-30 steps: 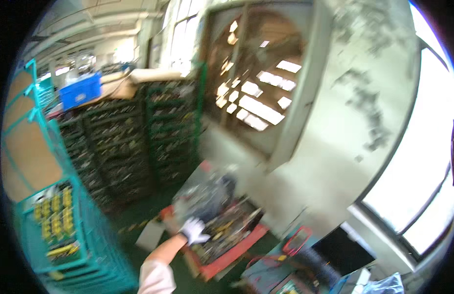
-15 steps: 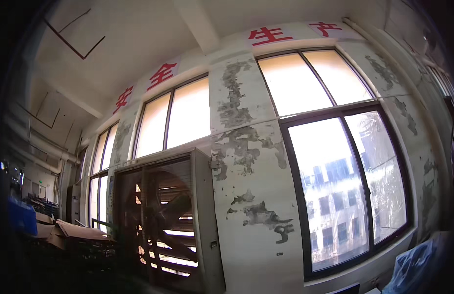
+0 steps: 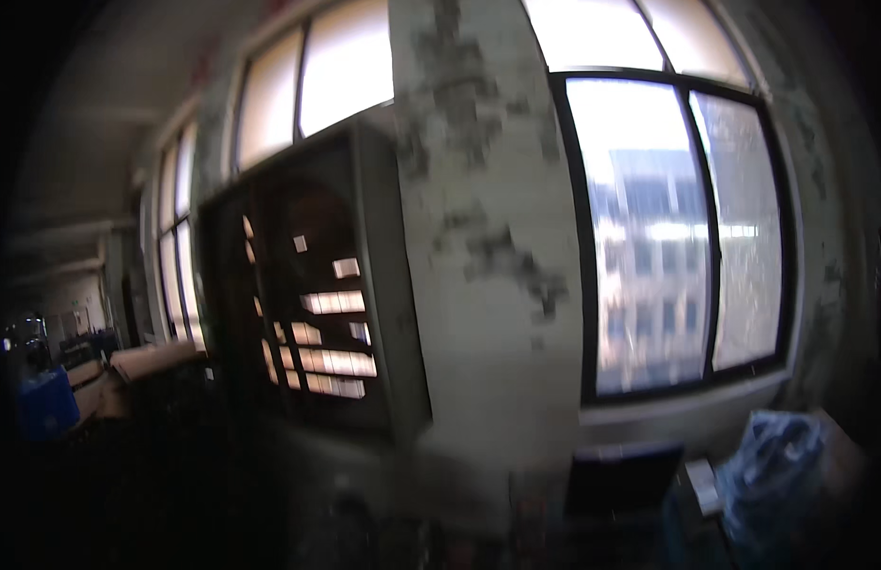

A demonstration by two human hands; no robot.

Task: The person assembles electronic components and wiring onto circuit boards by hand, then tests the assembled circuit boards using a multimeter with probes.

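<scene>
Neither my left hand nor my right hand shows in the head view. Straight ahead, a large dark fan unit (image 3: 379, 218) with a boxy frame is set into the wall, and daylight comes through its slats. To its right stands a tall dark-framed window (image 3: 650, 237). Below that window sits a dark flat panel (image 3: 623, 480), perhaps a screen. Beside it are a small white item (image 3: 704, 486) and a bunched translucent blue plastic bag or sheet (image 3: 773, 465). The picture is smeared by motion.
A wall with peeling paint (image 3: 488, 247) runs between the fan unit and the window. At the far left are a blue bin or box (image 3: 48, 404) and flattened brown cardboard (image 3: 153, 359). The lower middle is too dark to make out.
My view has tilted downward, so the window and fan unit sit higher in the picture. The dark panel and more of the blue plastic have come into sight.
</scene>
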